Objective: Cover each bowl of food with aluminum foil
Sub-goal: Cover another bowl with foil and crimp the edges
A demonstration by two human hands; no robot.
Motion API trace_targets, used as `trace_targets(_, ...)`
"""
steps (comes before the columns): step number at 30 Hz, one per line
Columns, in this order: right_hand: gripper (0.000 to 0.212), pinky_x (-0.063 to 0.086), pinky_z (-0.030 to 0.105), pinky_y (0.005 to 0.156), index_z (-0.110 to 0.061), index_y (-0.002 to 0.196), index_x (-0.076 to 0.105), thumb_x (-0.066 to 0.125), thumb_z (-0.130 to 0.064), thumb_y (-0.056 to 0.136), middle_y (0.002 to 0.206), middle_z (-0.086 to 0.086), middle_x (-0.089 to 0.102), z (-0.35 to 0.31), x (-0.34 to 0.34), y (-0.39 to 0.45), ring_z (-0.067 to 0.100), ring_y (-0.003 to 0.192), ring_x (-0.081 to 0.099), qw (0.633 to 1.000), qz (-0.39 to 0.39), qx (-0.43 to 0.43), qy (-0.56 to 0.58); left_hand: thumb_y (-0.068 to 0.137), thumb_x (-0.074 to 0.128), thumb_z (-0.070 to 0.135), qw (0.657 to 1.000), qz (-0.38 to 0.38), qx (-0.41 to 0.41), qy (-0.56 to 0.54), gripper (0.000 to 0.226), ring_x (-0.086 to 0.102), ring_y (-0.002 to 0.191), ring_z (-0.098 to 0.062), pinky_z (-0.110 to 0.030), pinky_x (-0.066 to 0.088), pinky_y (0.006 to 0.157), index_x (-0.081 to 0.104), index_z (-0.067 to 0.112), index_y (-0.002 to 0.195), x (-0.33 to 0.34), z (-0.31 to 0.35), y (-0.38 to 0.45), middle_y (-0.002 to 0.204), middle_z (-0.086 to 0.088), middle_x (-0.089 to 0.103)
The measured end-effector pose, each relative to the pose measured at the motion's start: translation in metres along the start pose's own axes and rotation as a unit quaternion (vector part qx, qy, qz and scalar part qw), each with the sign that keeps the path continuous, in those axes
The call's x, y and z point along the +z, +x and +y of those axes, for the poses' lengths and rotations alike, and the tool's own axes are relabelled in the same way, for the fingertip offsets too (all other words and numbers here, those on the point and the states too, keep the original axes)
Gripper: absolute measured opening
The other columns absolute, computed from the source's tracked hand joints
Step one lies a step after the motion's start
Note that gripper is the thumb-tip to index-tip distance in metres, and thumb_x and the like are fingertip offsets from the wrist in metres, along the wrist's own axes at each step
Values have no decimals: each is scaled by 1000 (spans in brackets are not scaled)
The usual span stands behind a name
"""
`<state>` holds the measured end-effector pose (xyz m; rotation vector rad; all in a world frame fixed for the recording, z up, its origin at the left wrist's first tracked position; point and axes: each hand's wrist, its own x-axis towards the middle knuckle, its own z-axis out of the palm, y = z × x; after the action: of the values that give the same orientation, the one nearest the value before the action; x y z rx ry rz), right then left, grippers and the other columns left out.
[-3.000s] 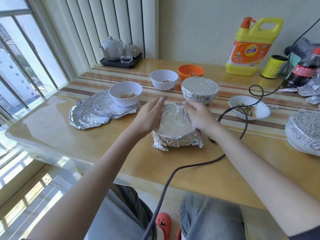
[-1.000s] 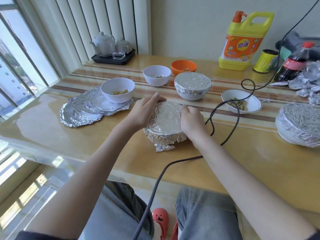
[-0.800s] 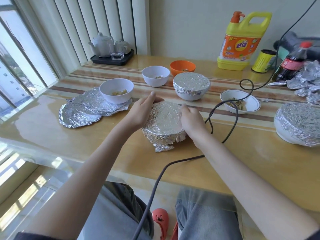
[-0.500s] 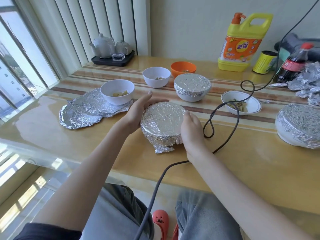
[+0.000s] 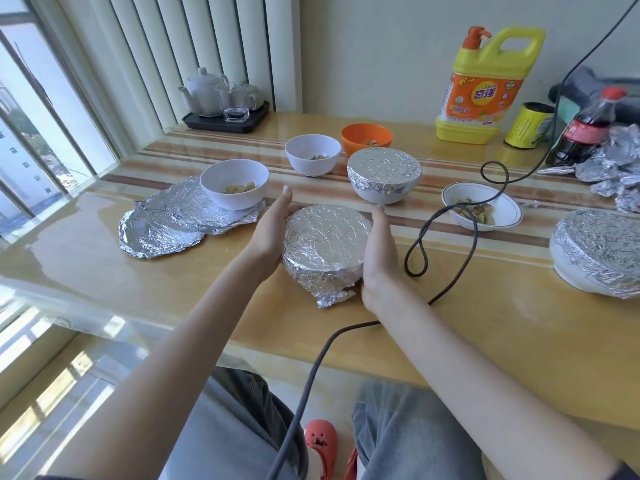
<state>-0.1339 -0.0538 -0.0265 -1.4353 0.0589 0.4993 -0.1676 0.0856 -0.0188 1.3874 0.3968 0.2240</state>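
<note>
A bowl wrapped in aluminum foil (image 5: 325, 244) is tilted toward me near the table's front, a loose foil flap hanging at its lower edge. My left hand (image 5: 270, 230) presses its left side and my right hand (image 5: 379, 258) its right side, both with fingers straight. Behind it stands a second foil-covered bowl (image 5: 384, 168), and a large one (image 5: 599, 247) sits at the far right. An uncovered white bowl (image 5: 235, 199) with food rests on loose foil sheets (image 5: 166, 226). Another white bowl (image 5: 311, 164), an orange bowl (image 5: 360, 136) and a shallow dish (image 5: 502, 216) are uncovered.
A black cable (image 5: 474, 237) loops over the dish and runs off the front edge beside my right arm. At the back stand a yellow detergent jug (image 5: 485, 91), a yellow can (image 5: 530, 126), a cola bottle (image 5: 588, 129), crumpled foil (image 5: 616, 168) and a tea tray (image 5: 225, 121).
My hands slid from the foil's top edge down to the bowl's sides. The foil is now folded close around the bowl, which has tipped toward me.
</note>
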Motion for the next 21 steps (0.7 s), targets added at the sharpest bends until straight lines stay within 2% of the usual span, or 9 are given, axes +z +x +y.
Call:
trace_targets(4, 68, 54, 26, 74, -17, 127, 56, 29, -69, 92, 109, 3, 68, -24, 9, 30, 10, 87, 69, 996, -78, -15, -47, 102, 29, 50, 977, 209, 34, -18, 54, 68, 95, -26, -45, 50, 97, 71, 24, 81, 3, -7, -1, 96, -6, 74)
trace_targets(7, 77, 46, 34, 101, -11, 143, 43, 26, -67, 93, 132, 9, 59, -34, 16, 49, 19, 116, 60, 987, -109, -51, -107, 97, 25, 53, 955, 293, 46, -1, 55, 62, 107, -27, -48, 44, 102, 71, 23, 95, 9, -9, -5, 112, -7, 69)
trace_targets(10, 83, 37, 35, 108, -10, 132, 53, 15, -71, 92, 133, 7, 56, -39, 8, 53, 22, 124, 52, 981, -102, -84, -145, 91, 25, 57, 963, 263, 48, 29, 58, 61, 108, -25, -46, 44, 103, 70, 23, 101, 6, -7, -12, 112, -4, 69)
trace_targets(12, 77, 37, 33, 103, -16, 108, 66, 7, -64, 96, 123, 4, 62, -42, 2, 51, 21, 117, 55, 985, -31, -102, -138, 83, 28, 56, 968, 234, 66, 59, 51, 62, 107, -22, -45, 44, 102, 71, 29, 88, -5, -1, -14, 109, -1, 71)
trace_targets(13, 74, 35, 31, 101, -18, 107, 67, 8, -61, 98, 126, 3, 62, -42, -4, 48, 19, 119, 54, 987, 14, -114, -112, 83, 31, 52, 969, 226, 77, 70, 42, 62, 107, -16, -41, 44, 101, 69, 33, 83, -12, 3, -12, 114, 1, 70)
trace_targets(15, 67, 29, 27, 97, -17, 128, 59, 12, -58, 100, 138, -2, 55, -33, -8, 34, 11, 125, 47, 987, 48, -133, -81, 86, 39, 44, 977, 183, 105, 40, 28, 59, 98, 8, -22, 42, 94, 64, 34, 92, -20, 10, -9, 120, 10, 66)
trace_targets(17, 63, 26, 25, 102, -21, 145, 40, 15, -56, 100, 150, -7, 40, -22, 2, 16, 7, 134, 37, 984, 6, -156, -82, 90, 40, 43, 987, 101, 117, 42, 39, 54, 92, 19, -8, 41, 84, 61, 24, 116, -19, 13, -6, 118, 19, 61)
trace_targets(19, 62, 23, 25, 109, -23, 149, 33, 15, -56, 100, 154, -8, 33, -13, 14, 6, 8, 140, 30, 984, -26, -157, -84, 98, 32, 46, 988, 54, 113, 89, 48, 56, 106, 10, -15, 41, 99, 60, 20, 126, -15, 8, -1, 126, 12, 60)
trace_targets(21, 61, 25, 25, 108, -24, 148, 36, 17, -56, 100, 152, -6, 36, -9, 21, 5, 10, 139, 32, 987, -16, -141, -73, 93, 30, 58, 989, 54, 92, 100, 54, 60, 112, -5, -32, 41, 108, 66, 24, 115, -14, 5, 1, 122, 5, 66)
